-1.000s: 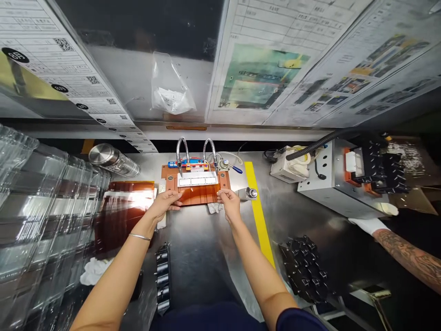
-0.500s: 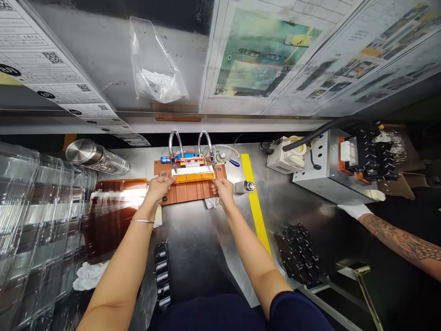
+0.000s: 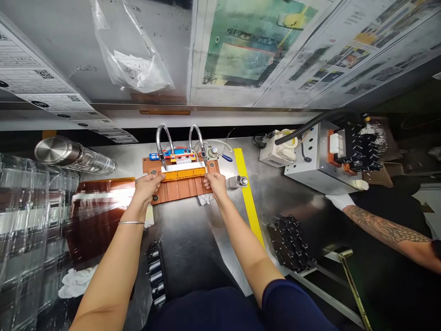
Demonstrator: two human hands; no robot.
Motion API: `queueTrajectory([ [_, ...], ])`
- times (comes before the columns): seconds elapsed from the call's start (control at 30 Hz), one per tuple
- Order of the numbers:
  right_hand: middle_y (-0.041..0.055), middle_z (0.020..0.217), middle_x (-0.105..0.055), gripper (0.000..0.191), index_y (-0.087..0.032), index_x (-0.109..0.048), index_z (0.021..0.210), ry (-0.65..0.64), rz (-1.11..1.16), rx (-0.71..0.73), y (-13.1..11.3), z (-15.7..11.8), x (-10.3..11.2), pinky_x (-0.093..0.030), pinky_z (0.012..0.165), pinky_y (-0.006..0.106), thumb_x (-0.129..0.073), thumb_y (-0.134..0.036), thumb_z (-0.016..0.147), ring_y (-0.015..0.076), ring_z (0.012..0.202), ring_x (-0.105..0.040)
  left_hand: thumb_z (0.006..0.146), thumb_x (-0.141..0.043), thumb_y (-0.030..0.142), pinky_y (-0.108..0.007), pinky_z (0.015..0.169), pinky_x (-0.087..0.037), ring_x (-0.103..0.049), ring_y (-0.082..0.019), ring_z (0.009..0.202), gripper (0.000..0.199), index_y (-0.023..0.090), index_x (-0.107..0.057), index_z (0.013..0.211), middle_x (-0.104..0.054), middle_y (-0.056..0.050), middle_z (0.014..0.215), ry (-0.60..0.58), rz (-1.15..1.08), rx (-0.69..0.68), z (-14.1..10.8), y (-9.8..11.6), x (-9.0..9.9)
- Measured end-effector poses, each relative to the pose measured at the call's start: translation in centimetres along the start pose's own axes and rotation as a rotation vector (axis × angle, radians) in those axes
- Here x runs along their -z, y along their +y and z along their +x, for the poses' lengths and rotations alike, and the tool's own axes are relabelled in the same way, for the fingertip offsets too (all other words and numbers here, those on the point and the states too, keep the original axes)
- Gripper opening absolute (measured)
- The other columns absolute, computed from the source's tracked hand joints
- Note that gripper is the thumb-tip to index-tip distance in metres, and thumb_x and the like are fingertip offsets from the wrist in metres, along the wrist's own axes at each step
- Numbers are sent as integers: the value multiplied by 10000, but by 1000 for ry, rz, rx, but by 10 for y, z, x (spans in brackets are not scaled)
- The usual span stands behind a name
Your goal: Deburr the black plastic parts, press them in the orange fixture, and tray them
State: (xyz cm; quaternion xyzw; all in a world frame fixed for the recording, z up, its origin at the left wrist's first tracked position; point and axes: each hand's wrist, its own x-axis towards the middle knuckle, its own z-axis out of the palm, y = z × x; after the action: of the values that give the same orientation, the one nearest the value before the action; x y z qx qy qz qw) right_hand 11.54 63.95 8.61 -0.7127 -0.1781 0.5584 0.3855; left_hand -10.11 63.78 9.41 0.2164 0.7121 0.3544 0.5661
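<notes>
A thin orange strip with rows of small holes (image 3: pixel 183 174) lies across the front of a white bar on a reddish-brown fixture block (image 3: pixel 182 192). My left hand (image 3: pixel 147 187) pinches the strip's left end. At its right end, the fingers of my right hand (image 3: pixel 216 183) are closed on the edge. Two bendable metal hoses (image 3: pixel 195 129) arch over the block, their tips close to the strip's ends. Behind it sit a blue part (image 3: pixel 157 156) and a lever with a blue handle (image 3: pixel 226 157).
Left are a steel-capped bottle (image 3: pixel 79 156), reddish-brown film sheets (image 3: pixel 96 230) and stacked clear trays (image 3: pixel 24 220). Yellow tape (image 3: pixel 248 197) runs along the metal bench, beside a small metal-topped bottle (image 3: pixel 237 181). Black moulded parts lie nearer. A co-worker's gloved hand (image 3: pixel 339 201) touches a grey machine (image 3: pixel 310 170).
The head view has turned slightly, so the scene sits further left. Both my hands stay on the strip's ends, with little visible movement against the block.
</notes>
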Motion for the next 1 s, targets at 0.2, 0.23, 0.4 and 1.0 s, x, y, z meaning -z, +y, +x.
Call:
queueTrajectory([
  [0.2, -61, 417, -570, 187, -174, -505, 565, -24, -11, -31, 3, 3, 1, -349, 329, 140, -633, -171, 702, 49, 325, -463, 501, -808, 310, -154, 321, -181, -272, -22, 314, 394, 179, -437, 479, -398, 89, 351, 11, -4, -13, 0, -1, 0],
  [0.23, -60, 419, -572, 194, -174, -503, 568, -32, -17, -40, 2, 4, 2, -350, 327, 139, -637, -172, 709, 49, 323, -461, 503, -813, 311, -153, 317, -184, -276, -23, 311, 400, 178, -437, 479, -397, 90, 350, 5, 7, -11, 2, -1, 1],
  [0.4, -19, 439, -587, 254, -160, -526, 592, -113, -77, -97, -5, 7, 16, -361, 313, 159, -716, -262, 725, 69, 326, -483, 486, -848, 252, -148, 317, -270, -375, -36, 320, 341, 148, -528, 537, -501, 54, 403, -85, 59, 92, 11, 6, 9],
  [1.0, 117, 1077, -680, 568, -171, -587, 1172, -604, -1032, 247, 187, -194, -2, -494, 881, 474, -705, -372, 654, 334, 1012, -637, 446, -783, 464, -178, 359, -303, -436, -63, 377, 448, 141, -610, 703, -558, 39, 492, 26, -116, -12, -88, -64, 74],
])
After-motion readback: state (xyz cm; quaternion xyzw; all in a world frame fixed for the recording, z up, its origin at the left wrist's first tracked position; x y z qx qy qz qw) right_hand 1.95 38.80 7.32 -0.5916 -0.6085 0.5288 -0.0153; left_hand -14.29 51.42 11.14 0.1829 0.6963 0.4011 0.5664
